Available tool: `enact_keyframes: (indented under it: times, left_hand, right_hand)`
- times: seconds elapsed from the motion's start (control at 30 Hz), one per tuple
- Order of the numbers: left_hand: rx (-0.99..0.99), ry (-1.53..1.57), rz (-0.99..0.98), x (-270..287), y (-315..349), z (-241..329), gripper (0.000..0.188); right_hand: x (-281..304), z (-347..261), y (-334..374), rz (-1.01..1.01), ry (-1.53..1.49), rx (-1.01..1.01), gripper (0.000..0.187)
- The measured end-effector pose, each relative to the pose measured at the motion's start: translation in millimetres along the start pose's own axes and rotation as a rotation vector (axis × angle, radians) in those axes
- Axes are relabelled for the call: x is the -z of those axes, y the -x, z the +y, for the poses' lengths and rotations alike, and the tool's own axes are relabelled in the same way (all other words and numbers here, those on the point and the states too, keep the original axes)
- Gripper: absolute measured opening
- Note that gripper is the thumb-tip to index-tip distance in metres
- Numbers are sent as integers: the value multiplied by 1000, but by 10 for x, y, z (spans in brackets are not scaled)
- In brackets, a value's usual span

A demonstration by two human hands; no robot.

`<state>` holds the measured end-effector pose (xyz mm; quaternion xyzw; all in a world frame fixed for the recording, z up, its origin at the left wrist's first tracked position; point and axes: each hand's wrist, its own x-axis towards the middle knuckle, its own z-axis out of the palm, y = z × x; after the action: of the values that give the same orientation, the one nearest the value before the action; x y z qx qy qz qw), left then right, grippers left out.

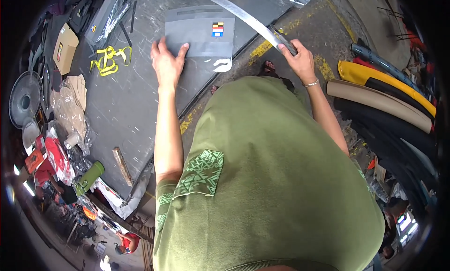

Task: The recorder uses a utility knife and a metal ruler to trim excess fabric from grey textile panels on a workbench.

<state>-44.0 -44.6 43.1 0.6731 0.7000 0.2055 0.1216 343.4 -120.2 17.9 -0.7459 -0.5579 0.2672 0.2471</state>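
Observation:
A flat grey panel (197,34) with a small multicoloured label (218,29) lies on the dark table, with a piece of clear plastic (220,65) at its near edge. My left hand (168,62) rests at the panel's near left corner, fingers apart, the thumb on its surface. My right hand (299,60) is closed round the near end of a long, shiny metal strip (243,17), where a dark ribbed grip shows. This strip passes over the panel's right corner and runs out at the top; whether it touches the panel I cannot tell.
Yellow strapping (111,60) lies on the table (126,95) at left, near an open cardboard box (65,46). A grey fan (26,100) stands beyond. Material rolls (379,102) lie at right. A worn stick (123,165) lies near the table's edge. Another person in red (129,243) is at lower left.

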Motion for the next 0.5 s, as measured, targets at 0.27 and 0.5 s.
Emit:
enact_keyframes:
  times: [0.27,0.5]
  left_hand:
    - [-65,-249,-53,-119,189,-4,60]
    - [-27,-186,-156,92,358,-107,44]
  right_hand:
    - [-45,104,-173,-87,36,102,38]
    - [-6,-9,-241,-171,-45,44,34]
